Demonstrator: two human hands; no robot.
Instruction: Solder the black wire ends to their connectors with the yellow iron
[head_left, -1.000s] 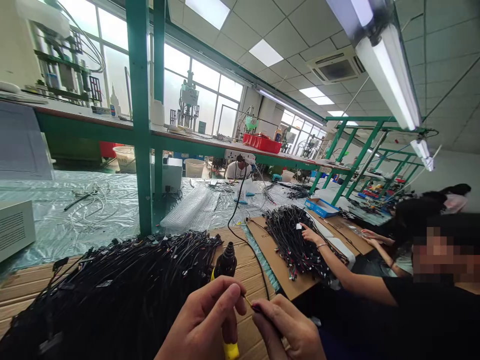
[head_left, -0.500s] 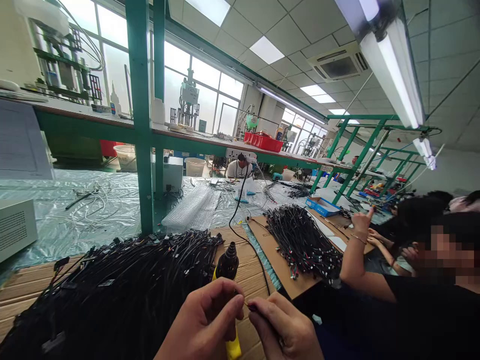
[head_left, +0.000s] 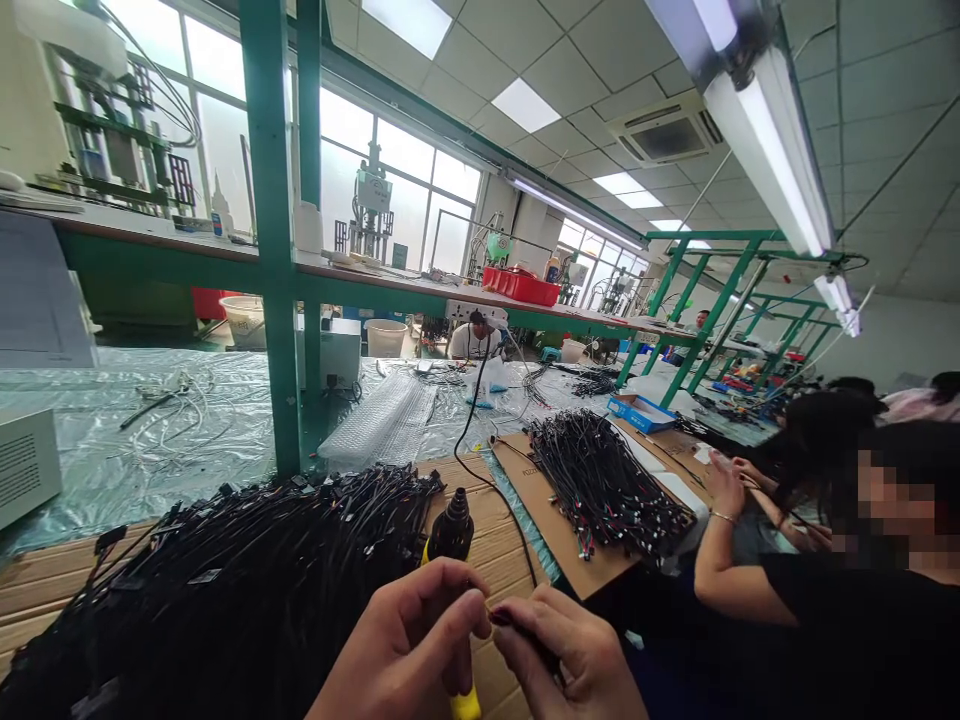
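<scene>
My left hand (head_left: 416, 640) and my right hand (head_left: 562, 645) meet low in the middle, thumbs and forefingers pinched, fingertips almost touching. A small dark piece with a hint of yellow shows at the right fingertips; the fingers cover most of it, and its kind is unclear. What the left fingers pinch is hidden. Just behind the hands stands a yellow heat gun (head_left: 453, 530), its black stepped nozzle pointing up and its lower part partly covered by my left hand. A large heap of black cables (head_left: 247, 580) with small connectors lies left of my hands.
Another pile of black cables (head_left: 600, 480) lies on a cardboard sheet (head_left: 517, 460) to the right. A black cord (head_left: 472, 400) hangs down near the heat gun. A green post (head_left: 274, 250) holds up a shelf. A co-worker (head_left: 847, 590) sits close on the right.
My hands stay pinched together, almost in place. The view has shifted slightly. The co-worker's raised hand on the right has come down towards the table.
</scene>
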